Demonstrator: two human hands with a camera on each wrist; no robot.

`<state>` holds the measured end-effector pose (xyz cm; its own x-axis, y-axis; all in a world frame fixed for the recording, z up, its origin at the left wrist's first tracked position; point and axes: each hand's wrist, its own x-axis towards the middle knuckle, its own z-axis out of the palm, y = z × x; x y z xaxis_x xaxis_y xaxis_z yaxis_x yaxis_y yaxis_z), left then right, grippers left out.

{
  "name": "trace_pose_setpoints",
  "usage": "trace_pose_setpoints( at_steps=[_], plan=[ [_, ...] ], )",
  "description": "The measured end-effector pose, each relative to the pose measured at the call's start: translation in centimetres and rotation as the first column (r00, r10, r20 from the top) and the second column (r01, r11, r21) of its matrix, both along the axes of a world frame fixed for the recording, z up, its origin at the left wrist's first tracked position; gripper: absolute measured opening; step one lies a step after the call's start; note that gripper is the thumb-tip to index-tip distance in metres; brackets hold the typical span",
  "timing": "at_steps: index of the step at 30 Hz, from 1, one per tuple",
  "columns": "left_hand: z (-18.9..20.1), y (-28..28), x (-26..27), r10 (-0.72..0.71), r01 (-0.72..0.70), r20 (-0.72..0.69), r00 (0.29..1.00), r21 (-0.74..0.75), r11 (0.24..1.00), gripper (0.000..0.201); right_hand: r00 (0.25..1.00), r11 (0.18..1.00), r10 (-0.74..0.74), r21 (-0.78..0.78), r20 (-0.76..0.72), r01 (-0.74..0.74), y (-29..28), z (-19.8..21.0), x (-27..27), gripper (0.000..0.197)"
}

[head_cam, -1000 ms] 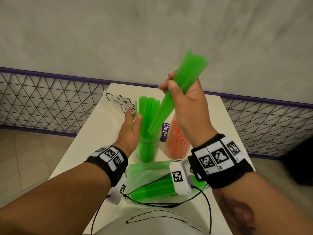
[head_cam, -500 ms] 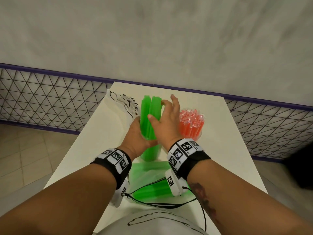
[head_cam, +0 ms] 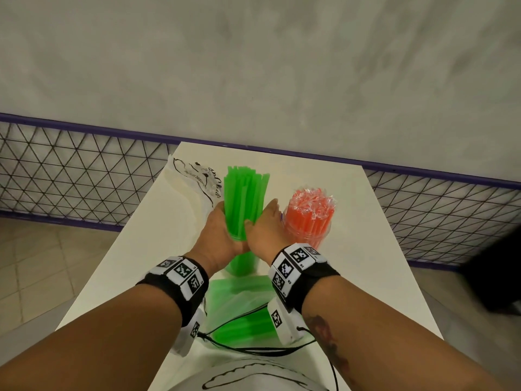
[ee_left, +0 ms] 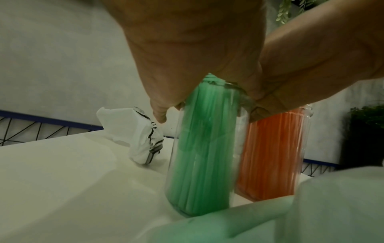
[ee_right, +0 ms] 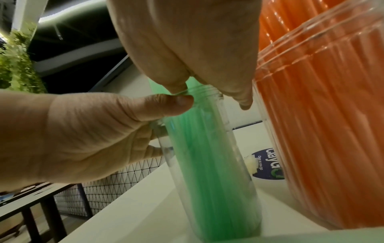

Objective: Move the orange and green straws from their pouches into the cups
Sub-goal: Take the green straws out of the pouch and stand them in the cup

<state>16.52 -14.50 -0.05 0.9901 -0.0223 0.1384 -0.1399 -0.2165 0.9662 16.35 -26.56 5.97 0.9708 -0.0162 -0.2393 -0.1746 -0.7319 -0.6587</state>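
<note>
A clear cup (head_cam: 242, 263) full of upright green straws (head_cam: 245, 198) stands mid-table. My left hand (head_cam: 221, 224) grips this cup near its rim, thumb (ee_right: 166, 103) on the near side and fingers behind. From the right, my right hand (head_cam: 260, 221) closes round the green straws just above the rim; its fingertips (ee_right: 243, 102) reach the rim. Just right of them, a second clear cup (head_cam: 308, 235) holds orange straws (head_cam: 311, 210) in clear wrappers. The green pouch (head_cam: 242, 306) lies flat under my wrists with some green straws inside.
A crumpled white printed pouch (head_cam: 194, 179) lies at the table's back left. A small blue-labelled item (ee_right: 268, 166) sits behind the cups. Black wrist cables (head_cam: 253, 348) run across the green pouch. A purple-railed wire fence (head_cam: 84, 176) borders the narrow white table (head_cam: 366, 249).
My right hand brought a raised bundle of green straws down into the green cup and slid down to the rim. My left hand stayed on the cup.
</note>
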Motion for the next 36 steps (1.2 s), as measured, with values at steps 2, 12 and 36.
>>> trace_pose_setpoints(
  at_steps=[2,12,36],
  plan=[
    [0.3,0.0,-0.3,0.021,-0.021,-0.01,1.0,0.014,1.0,0.089,0.999,0.999,-0.006,0.039,0.049,0.004,-0.2,0.3,-0.9,0.09],
    [-1.3,4.1,-2.7,0.118,0.15,-0.669,0.734,0.328,0.933,0.143,0.729,0.972,0.144,0.041,0.669,-0.23,-2.8,-2.9,-8.6,0.032],
    [-1.4,2.1,-6.5,-0.255,0.739,-0.7,0.667,0.576,0.35,0.086,0.513,0.45,0.856,-0.583,0.066,-0.676,-3.8,-10.1,-9.1,0.028]
  ],
)
